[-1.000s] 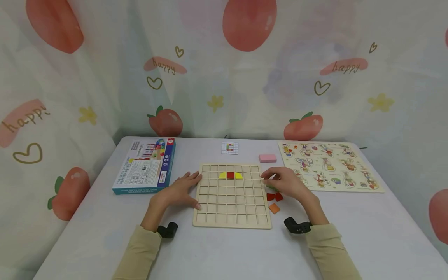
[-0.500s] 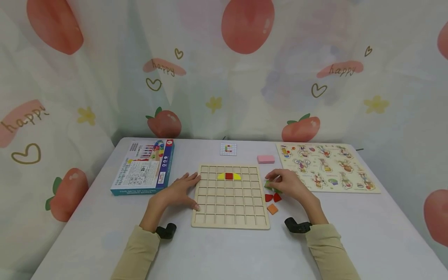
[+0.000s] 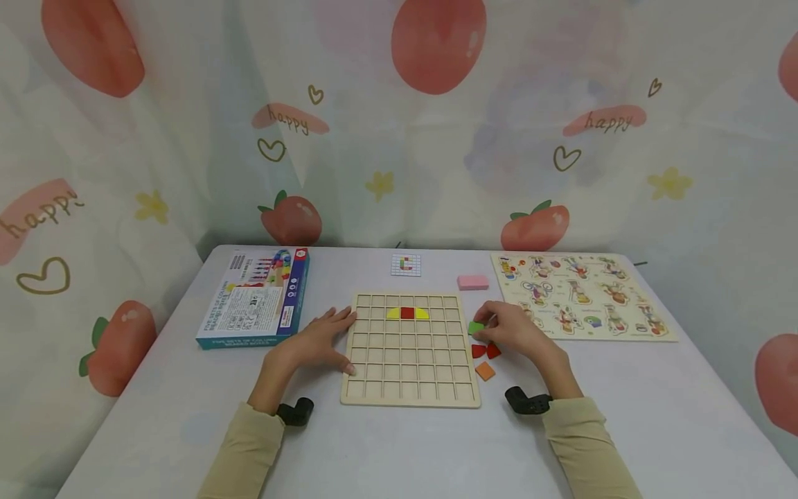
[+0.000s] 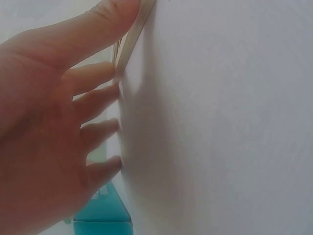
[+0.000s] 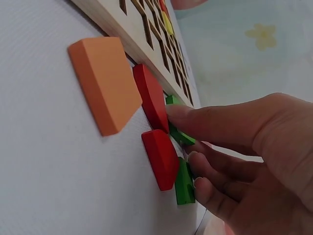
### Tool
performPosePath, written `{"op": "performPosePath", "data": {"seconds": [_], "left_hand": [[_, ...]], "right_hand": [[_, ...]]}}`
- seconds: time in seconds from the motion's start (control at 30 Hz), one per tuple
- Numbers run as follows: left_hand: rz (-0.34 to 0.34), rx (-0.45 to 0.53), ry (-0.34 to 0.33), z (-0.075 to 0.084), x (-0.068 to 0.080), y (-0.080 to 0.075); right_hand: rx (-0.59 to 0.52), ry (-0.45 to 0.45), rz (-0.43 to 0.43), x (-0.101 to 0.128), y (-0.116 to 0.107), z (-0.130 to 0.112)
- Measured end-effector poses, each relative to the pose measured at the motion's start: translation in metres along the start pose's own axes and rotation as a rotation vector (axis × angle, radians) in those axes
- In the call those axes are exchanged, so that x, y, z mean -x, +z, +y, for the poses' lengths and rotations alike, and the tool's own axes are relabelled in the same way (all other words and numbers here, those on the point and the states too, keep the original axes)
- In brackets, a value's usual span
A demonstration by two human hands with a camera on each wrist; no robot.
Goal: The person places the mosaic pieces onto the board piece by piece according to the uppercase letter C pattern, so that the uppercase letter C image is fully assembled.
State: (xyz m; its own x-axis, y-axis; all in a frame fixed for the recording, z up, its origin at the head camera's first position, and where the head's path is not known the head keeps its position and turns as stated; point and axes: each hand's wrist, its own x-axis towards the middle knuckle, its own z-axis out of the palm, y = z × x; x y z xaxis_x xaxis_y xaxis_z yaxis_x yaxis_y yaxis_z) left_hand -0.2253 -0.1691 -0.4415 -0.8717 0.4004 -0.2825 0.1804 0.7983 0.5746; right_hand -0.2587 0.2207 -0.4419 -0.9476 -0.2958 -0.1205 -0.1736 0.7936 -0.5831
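I am pinching a green piece (image 3: 476,327) between thumb and fingertips of my right hand (image 3: 517,334), just off the right edge of the wooden grid board (image 3: 411,388). A second green piece (image 5: 184,184) is lying under my fingers, beside two red pieces (image 3: 485,351) and an orange piece (image 3: 485,371) on the table (image 3: 654,416). My left hand (image 3: 314,341) is lying flat, fingers spread, bracing the board's left edge. Yellow and red pieces (image 3: 408,313) are sitting in the grid's second row. A boxed game (image 3: 255,299), a pink block (image 3: 473,282) and a picture puzzle (image 3: 582,296) are resting farther out.

Blue box (image 3: 254,299), pink block (image 3: 473,282)
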Motion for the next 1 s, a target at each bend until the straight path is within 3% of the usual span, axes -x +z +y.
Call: {"op": "performPosePath", "data": {"seconds": [0.53, 1.0], "left_hand": [[0.011, 0.003, 0.018, 0.0033, 0.0024, -0.0016], [0.012, 0.002, 0.008, 0.0005, 0.0017, -0.0013]], "right_hand": [[0.035, -0.089, 0.053, 0.0004, 0.0, 0.0006], [-0.033, -0.091, 0.117, 0.0028, 0.0029, -0.0073]]}}
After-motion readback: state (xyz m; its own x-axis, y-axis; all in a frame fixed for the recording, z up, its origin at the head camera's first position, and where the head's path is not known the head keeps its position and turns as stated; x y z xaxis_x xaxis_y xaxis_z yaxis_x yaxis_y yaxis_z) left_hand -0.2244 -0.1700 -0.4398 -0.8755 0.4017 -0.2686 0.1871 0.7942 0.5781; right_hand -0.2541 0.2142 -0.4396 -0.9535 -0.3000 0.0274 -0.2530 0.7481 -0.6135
